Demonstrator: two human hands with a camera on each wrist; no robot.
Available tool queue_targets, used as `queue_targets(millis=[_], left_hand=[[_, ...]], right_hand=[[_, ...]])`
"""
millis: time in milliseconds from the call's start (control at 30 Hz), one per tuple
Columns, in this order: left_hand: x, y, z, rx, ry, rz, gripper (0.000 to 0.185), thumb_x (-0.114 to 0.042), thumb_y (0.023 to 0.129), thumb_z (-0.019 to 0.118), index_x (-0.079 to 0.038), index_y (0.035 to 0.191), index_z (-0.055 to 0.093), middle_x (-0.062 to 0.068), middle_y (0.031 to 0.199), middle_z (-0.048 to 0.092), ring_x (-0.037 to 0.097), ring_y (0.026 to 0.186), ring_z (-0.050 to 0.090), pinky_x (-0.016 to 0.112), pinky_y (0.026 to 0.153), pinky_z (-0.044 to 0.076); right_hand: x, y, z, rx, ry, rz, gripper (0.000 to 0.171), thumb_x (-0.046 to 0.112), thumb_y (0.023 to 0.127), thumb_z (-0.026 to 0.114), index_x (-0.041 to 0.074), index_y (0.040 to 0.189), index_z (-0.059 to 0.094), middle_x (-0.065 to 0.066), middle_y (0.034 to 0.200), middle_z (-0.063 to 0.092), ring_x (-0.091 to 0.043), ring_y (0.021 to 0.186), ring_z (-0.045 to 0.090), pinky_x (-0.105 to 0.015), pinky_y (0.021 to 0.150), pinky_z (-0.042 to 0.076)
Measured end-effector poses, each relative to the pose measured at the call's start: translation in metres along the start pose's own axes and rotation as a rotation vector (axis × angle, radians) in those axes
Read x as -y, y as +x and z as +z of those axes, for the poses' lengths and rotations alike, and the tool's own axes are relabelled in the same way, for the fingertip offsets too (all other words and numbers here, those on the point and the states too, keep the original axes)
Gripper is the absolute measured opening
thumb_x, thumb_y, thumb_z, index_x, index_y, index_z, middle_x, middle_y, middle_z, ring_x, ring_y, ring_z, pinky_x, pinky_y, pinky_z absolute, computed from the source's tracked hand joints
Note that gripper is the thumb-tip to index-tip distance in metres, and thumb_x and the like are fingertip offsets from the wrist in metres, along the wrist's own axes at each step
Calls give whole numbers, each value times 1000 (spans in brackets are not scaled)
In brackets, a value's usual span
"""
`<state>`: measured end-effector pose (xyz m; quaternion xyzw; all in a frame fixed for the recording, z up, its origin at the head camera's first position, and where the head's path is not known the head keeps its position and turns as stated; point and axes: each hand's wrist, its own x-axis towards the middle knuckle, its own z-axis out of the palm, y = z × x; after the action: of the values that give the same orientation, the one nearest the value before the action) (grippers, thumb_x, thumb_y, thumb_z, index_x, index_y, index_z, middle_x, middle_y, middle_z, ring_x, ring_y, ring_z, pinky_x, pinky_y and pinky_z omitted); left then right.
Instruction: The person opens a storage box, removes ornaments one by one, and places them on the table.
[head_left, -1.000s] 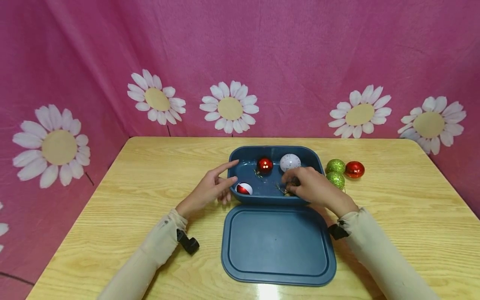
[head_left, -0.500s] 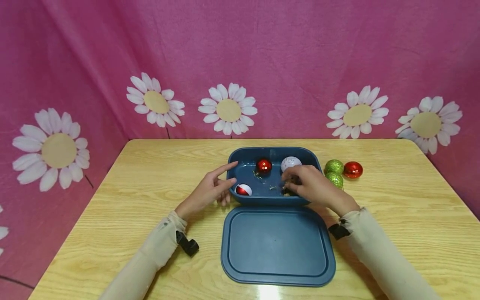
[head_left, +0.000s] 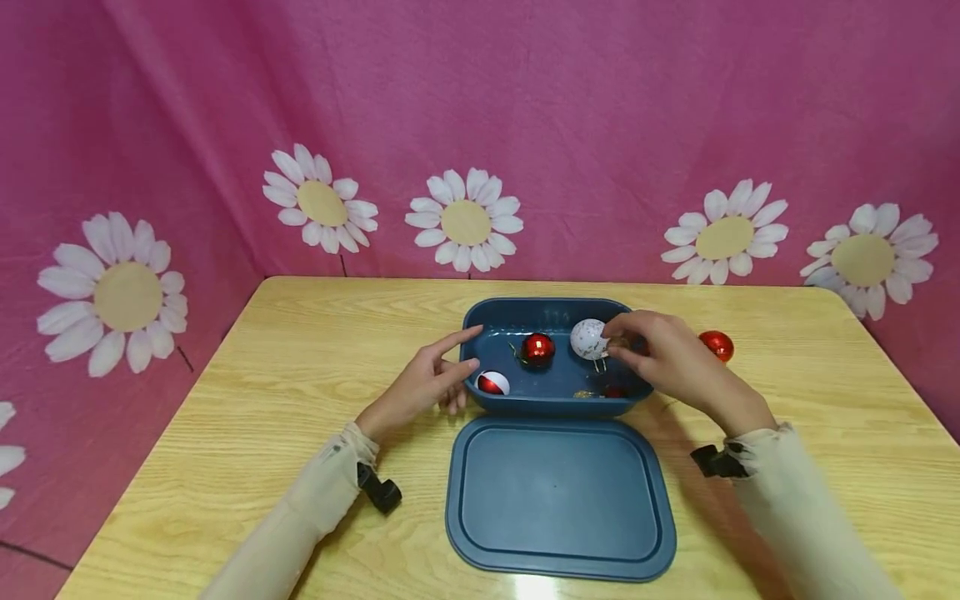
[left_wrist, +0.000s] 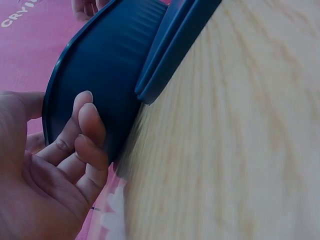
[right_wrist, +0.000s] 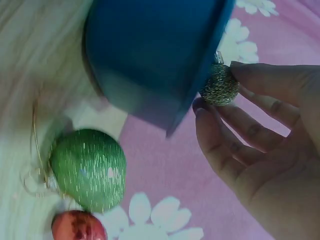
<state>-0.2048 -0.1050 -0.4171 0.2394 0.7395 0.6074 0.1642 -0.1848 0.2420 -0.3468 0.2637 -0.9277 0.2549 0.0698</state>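
Observation:
My right hand [head_left: 667,358] pinches a small gold glitter Christmas ball [right_wrist: 220,86] between thumb and fingertips, at the right side of a dark blue plastic box [head_left: 562,407]. Next to those fingertips, inside the box, lies a white speckled ball [head_left: 588,340]. A shiny red ball [head_left: 537,350] is near the box's middle, and a red-and-white ball [head_left: 492,383] occupies the front left corner. My left hand [head_left: 420,379] rests index finger and thumb at the box's left rim, its other fingers loosely bent beside the outer wall [left_wrist: 107,65].
The matching blue lid [head_left: 561,500] lies flat on the wooden table in front of the box. Right of the box are a green glitter ball [right_wrist: 90,170] with a gold loop and a red ball [head_left: 716,345]. A pink flowered cloth [head_left: 585,125] hangs behind the table.
My right hand has risen from the box's front right area and moved right, with the gold ball now showing in its fingers. It now covers the green balls in the head view. The left hand stays put.

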Motion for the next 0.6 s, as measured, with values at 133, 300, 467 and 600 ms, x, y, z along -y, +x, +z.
queue_targets(millis=[133, 300, 467, 600], left_hand=[[-1, 0, 1, -9, 12, -11, 56, -23, 103, 56, -21, 155, 36, 21, 68, 64, 25, 52, 59, 29, 51, 52], [0, 1, 3, -9, 10, -20, 56, -24, 103, 56, -22, 155, 36, 21, 68, 64, 24, 52, 59, 29, 51, 52], [1, 1, 3, -4, 8, -7, 57, -22, 103, 56, -21, 156, 35, 21, 68, 64, 26, 53, 59, 30, 51, 52], [2, 1, 1, -6, 12, 14, 56, -20, 104, 55, -19, 156, 35, 21, 68, 64, 26, 52, 59, 29, 51, 52]], right_hand=[[-6, -7, -12, -29, -27, 5, 17, 0, 88, 73, 1, 105, 72, -8, 97, 71, -19, 83, 64, -38, 70, 56], [-19, -15, -25, -20, -36, 54, 18, -2, 89, 69, -1, 108, 70, -12, 101, 71, -27, 87, 67, -45, 73, 58], [-35, -21, -34, -27, -38, 78, 18, -6, 88, 66, -3, 106, 69, -16, 99, 70, -31, 88, 68, -46, 74, 58], [-49, -26, -40, -13, -89, 121, 19, -5, 88, 66, -5, 107, 67, -16, 93, 71, -31, 84, 69, -48, 73, 57]])
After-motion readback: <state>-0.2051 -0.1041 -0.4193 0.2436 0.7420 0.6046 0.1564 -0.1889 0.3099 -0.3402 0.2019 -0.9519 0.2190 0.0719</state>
